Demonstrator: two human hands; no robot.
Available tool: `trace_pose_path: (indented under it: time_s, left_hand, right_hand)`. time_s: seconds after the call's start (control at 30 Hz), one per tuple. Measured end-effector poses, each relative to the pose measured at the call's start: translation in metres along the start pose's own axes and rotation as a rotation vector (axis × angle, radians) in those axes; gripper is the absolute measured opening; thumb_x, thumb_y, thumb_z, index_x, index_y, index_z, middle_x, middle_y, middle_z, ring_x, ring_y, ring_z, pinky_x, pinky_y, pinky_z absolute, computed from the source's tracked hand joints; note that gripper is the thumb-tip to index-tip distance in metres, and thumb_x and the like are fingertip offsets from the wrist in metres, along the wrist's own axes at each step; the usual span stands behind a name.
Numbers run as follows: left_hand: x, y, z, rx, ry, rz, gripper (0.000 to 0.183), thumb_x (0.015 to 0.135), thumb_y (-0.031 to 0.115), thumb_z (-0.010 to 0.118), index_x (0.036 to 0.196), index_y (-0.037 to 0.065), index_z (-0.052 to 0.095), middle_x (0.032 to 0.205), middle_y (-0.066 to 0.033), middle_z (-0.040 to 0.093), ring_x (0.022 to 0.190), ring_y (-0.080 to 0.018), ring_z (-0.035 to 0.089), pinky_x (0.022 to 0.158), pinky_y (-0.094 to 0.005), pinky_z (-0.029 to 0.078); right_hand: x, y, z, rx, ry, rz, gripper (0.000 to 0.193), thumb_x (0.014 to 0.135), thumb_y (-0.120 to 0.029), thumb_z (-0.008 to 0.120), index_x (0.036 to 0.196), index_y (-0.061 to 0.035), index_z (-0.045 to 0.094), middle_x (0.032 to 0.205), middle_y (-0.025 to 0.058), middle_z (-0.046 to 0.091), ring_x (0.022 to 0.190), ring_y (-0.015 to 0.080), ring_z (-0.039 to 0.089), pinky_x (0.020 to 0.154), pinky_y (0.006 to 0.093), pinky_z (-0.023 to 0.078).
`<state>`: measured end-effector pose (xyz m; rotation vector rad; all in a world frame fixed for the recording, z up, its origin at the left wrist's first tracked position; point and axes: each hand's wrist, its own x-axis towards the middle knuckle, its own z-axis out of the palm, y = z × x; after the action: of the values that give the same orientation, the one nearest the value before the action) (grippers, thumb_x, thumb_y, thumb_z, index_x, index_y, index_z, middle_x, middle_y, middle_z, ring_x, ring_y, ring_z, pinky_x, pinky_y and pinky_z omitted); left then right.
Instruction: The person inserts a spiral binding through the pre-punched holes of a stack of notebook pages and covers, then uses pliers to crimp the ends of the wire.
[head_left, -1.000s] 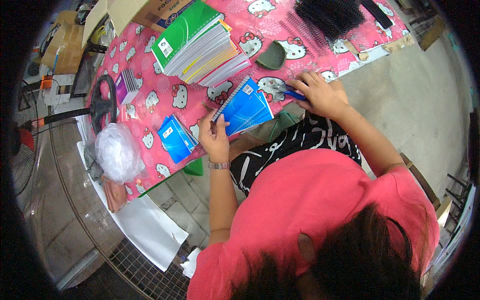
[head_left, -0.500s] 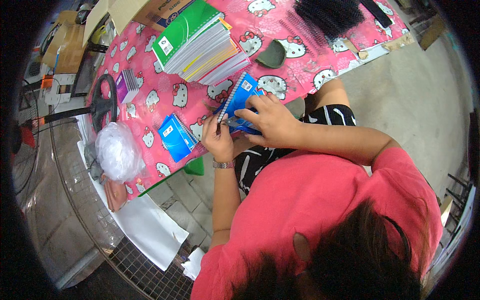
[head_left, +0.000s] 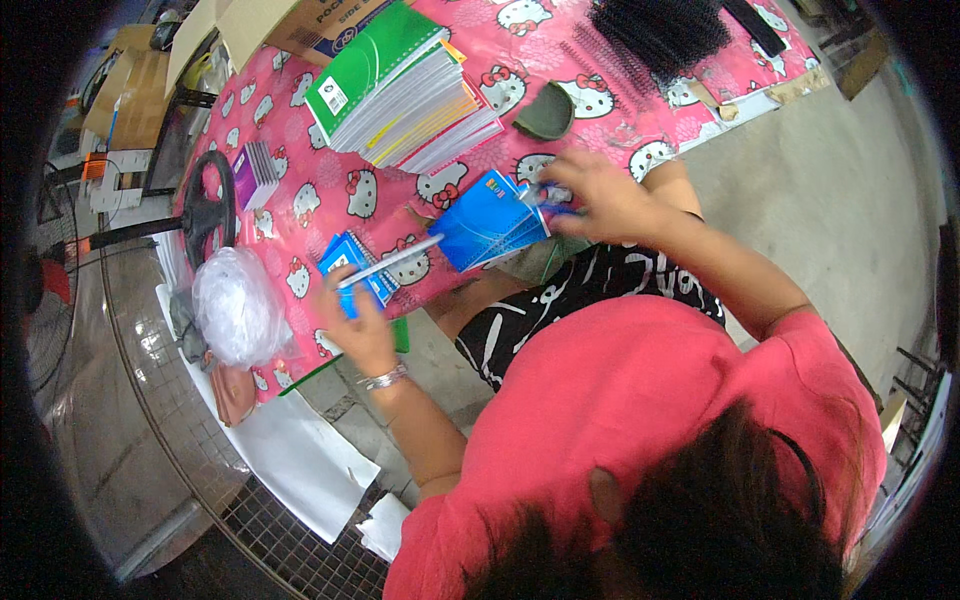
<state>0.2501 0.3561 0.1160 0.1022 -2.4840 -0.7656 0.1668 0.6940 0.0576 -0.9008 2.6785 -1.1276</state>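
My left hand [head_left: 358,325] is closed on a blue spiral notebook [head_left: 392,263], seen almost edge-on as a thin pale blurred strip. It hangs over the small pile of blue spiral notebooks [head_left: 372,290] near the table's front edge. My right hand [head_left: 605,200] grips a metal tool with blue handles [head_left: 560,208]; blur hides its exact kind. Right beside that hand, several blue-covered notebooks [head_left: 480,222] lie fanned at the table edge, above my lap.
A tall stack of notebooks with a green cover [head_left: 375,70] stands at the back. Black plastic coils [head_left: 660,35] lie far right, near a dark green curved piece [head_left: 545,112]. To the left are purple booklets [head_left: 255,175], a black wheel-shaped part [head_left: 208,205] and a clear plastic bundle [head_left: 238,305].
My left hand has moved left with the notebook, away from my right hand, toward the small blue pile. The right hand has shifted right with the blue-handled tool, uncovering the fanned notebooks.
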Motion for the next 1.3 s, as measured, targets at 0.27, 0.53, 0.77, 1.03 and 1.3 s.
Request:
trace_pose_path:
  time_s: [0.27,0.53,0.77,1.03,1.3]
  left_hand:
    - [0.042,-0.093,0.020,0.694,-0.326,-0.192,0.021,0.080,0.005,0.053,0.098,0.002,0.064,0.095,-0.0166,0.064,0.098,-0.0345,0.056,0.089,-0.0460,0.041]
    - [-0.003,0.018,0.092,0.055,-0.424,0.247,0.021,0.080,0.017,0.067,0.097,0.005,0.065,0.104,-0.0131,0.062,0.098,-0.0336,0.057,0.088,-0.0443,0.044]
    - [-0.040,0.045,0.115,0.296,-0.528,0.502,0.029,0.078,0.017,0.069,0.105,0.009,0.063,0.103,-0.0070,0.062,0.089,-0.0283,0.060,0.074,-0.0401,0.052]
    - [-0.010,0.050,0.074,0.155,-0.686,0.394,0.027,0.082,0.010,0.059,0.108,0.007,0.062,0.099,-0.0136,0.064,0.090,-0.0327,0.060,0.074,-0.0430,0.050]
    - [-0.011,0.048,0.100,0.239,-0.380,0.394,0.021,0.090,0.021,0.055,0.104,0.005,0.056,0.098,-0.0135,0.061,0.095,-0.0336,0.055,0.089,-0.0463,0.037]
  right_hand:
    - [0.026,0.052,-0.017,-0.368,0.237,-0.085,0.043,0.074,-0.029,0.073,0.110,-0.0098,0.058,0.103,0.0133,0.058,0.101,0.0331,0.056,0.085,0.0450,0.046]
    - [0.081,0.127,-0.020,-0.565,0.403,0.243,0.027,0.082,-0.026,0.064,0.100,-0.0055,0.061,0.110,0.0162,0.061,0.104,0.0346,0.059,0.083,0.0434,0.050]
    - [0.097,0.115,-0.039,-0.329,0.411,0.411,0.031,0.083,-0.015,0.058,0.113,-0.0074,0.061,0.106,0.0178,0.061,0.099,0.0366,0.060,0.083,0.0439,0.050]
    - [0.045,0.015,-0.018,0.230,0.022,-0.205,0.029,0.089,-0.021,0.059,0.114,-0.0095,0.065,0.098,0.0149,0.063,0.092,0.0322,0.062,0.081,0.0423,0.050]
    - [0.034,-0.007,0.020,0.330,0.031,-0.180,0.032,0.076,-0.009,0.066,0.108,-0.0097,0.067,0.095,0.0138,0.062,0.090,0.0322,0.062,0.079,0.0423,0.050]
